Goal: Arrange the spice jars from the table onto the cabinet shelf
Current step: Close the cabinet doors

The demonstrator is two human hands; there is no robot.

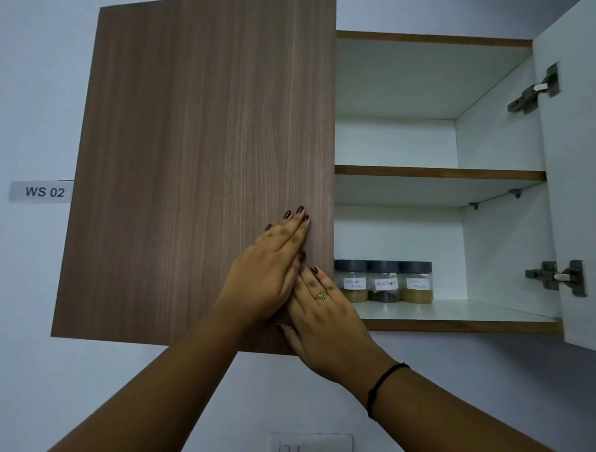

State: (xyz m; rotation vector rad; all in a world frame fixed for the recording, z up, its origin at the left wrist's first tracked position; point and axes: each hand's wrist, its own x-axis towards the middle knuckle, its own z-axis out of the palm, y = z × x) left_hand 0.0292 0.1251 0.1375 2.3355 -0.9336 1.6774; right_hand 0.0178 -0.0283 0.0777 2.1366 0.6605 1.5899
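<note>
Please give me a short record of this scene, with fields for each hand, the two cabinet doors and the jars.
left hand: flat on the left door, fingers straight
right hand: lies on the same door near its right edge, partly under the left hand
left door: shut or nearly shut, cannot tell which
right door: swung open
spice jars: three, upright, side by side
jar place: left part of the lower shelf
middle jar label: Black Pepper
</note>
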